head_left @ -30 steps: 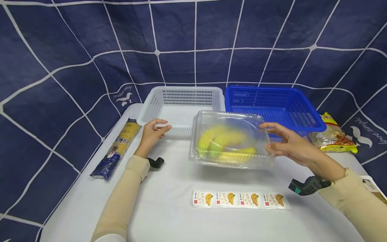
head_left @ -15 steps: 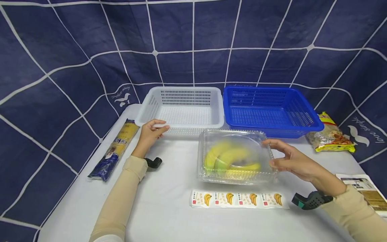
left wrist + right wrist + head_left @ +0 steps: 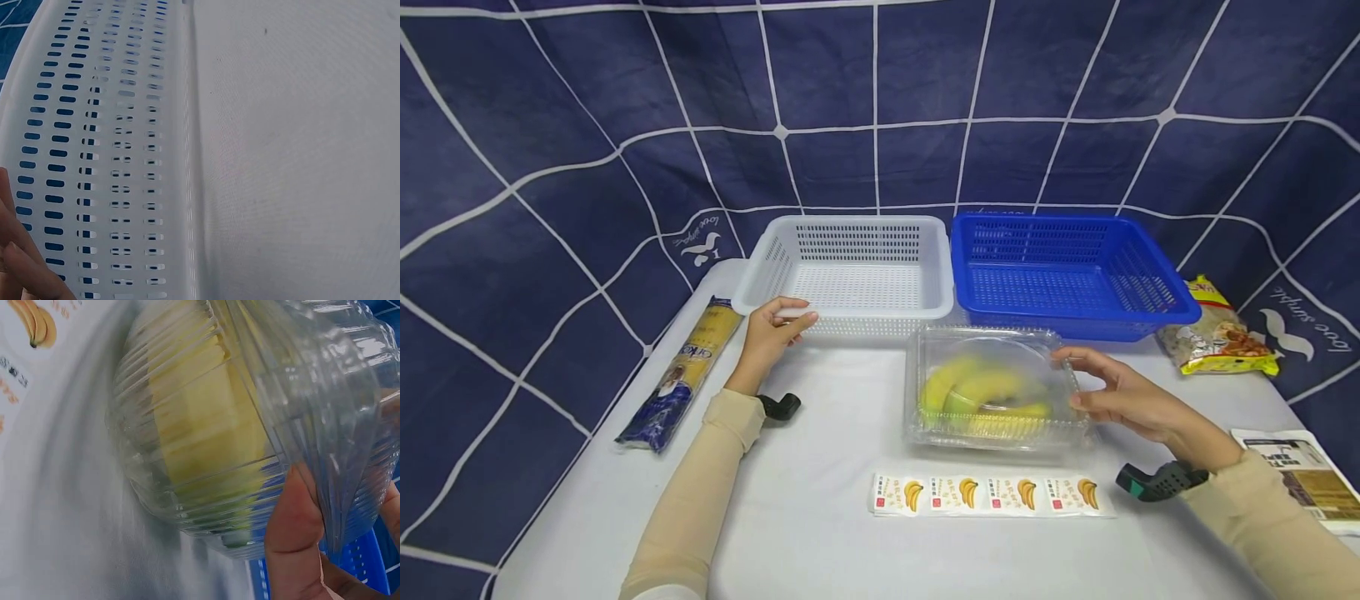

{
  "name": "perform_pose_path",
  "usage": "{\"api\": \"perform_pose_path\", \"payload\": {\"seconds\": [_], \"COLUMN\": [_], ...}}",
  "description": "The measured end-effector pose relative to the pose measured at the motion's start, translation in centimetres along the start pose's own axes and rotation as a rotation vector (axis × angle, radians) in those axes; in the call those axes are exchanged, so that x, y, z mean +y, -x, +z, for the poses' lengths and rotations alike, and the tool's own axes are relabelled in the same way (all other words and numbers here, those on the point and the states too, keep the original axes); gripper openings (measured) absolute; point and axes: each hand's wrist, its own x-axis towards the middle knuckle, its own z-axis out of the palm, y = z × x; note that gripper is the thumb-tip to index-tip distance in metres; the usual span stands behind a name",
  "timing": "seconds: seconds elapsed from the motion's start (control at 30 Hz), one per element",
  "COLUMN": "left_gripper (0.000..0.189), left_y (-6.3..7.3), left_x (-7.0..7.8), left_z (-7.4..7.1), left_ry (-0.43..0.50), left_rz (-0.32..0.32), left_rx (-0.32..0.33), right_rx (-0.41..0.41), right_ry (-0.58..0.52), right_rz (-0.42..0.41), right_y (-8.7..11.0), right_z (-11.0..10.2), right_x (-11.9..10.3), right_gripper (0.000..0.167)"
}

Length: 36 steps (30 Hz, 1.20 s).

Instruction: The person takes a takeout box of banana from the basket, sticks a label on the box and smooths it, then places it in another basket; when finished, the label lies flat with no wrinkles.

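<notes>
My right hand point(image 3: 1123, 396) pinches the right edge of a clear plastic clamshell box point(image 3: 1000, 350) with yellow-green bananas point(image 3: 981, 392) inside. In the right wrist view the thumb point(image 3: 294, 531) presses the rim of the box from one side, fingers on the other. The box is in front of the blue basket, close over the white table. My left hand point(image 3: 771, 337) grips the front rim of the white plastic basket point(image 3: 880, 313) near its left corner. In the left wrist view its fingers point(image 3: 25, 262) lie against the slotted wall.
A strip of banana stickers point(image 3: 992, 495) lies in front of the box. The blue basket point(image 3: 1075, 319) stands beside the white one. A noodle pack point(image 3: 688, 367) lies at left; a yellow-trimmed food bag point(image 3: 1217, 333) and a brown-and-white packet point(image 3: 1303, 479) lie at right.
My right hand has brought the banana box nearer and down, away from the white basket, then slightly right. My left hand has kept its hold on the white basket's rim.
</notes>
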Motion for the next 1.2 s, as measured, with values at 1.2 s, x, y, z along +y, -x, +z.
{"api": "perform_pose_path", "payload": {"seconds": [1.2], "left_gripper": [0.079], "left_y": [4.1], "left_x": [4.3], "left_z": [-1.5], "left_ry": [-0.146], "left_rz": [0.026], "left_rx": [-0.322], "right_rx": [0.373], "right_ry": [0.368], "right_rz": [-0.154], "right_y": [1.5], "right_z": [1.0], "right_x": [-1.0], "right_gripper": [0.045]}}
